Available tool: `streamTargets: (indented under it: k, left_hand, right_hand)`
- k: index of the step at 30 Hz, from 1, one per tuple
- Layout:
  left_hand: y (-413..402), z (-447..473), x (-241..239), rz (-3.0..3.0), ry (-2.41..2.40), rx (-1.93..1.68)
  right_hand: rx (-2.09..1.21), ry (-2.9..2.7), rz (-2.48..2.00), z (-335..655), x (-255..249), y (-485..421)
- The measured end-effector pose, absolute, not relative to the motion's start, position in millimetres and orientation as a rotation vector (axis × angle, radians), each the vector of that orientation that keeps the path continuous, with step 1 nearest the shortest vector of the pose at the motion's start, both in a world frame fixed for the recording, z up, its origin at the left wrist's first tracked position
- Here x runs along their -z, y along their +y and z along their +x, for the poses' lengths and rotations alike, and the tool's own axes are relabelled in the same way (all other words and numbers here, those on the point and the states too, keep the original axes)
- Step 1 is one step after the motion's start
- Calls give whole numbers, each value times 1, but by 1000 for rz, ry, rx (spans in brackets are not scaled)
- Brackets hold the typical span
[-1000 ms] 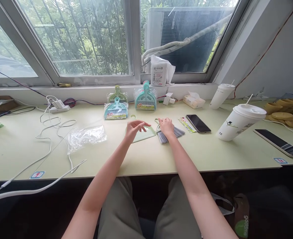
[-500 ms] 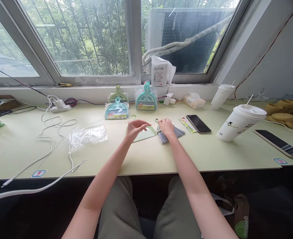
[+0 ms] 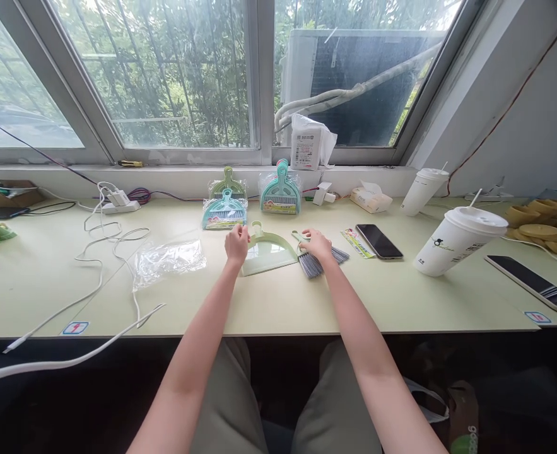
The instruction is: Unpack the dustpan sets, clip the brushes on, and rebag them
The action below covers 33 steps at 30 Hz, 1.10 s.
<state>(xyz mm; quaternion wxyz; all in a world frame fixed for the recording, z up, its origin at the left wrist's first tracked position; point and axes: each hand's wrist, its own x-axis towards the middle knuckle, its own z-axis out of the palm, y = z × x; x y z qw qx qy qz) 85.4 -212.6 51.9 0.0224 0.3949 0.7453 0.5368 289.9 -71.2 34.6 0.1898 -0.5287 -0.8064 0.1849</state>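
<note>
The left hand [image 3: 236, 243] pinches the light, stiff dustpan [image 3: 269, 250] edge, while the right hand [image 3: 316, 244] presses flat on the soft brush [image 3: 323, 260].

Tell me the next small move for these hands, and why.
Probably lift the small brush toward the pale green dustpan. The right hand rests on the brush, the left hand sits at the dustpan's left edge, and the two pieces lie side by side, apart.

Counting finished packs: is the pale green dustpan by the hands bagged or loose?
Loose: the pale green dustpan lies bare on the table.
</note>
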Motion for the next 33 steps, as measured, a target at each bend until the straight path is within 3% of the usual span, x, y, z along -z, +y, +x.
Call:
streamTargets:
  k: [4, 14, 24, 33]
  left_hand:
    - [-208, 66, -38, 1075, 2584, -1447]
    - [-214, 73, -39, 1399, 2826, -744]
    - [-208, 127, -29, 2106, 2027, -875]
    - [-209, 108, -29, 2180, 2408, -974]
  right_hand:
    - [-589, -2296, -1405, 289, -30, -69]
    - [-544, -1909, -1313, 289, -32, -66]
    - [-698, -2072, -969, 261, -33, -95]
    - [-934, -2160, -814, 267, -35, -94]
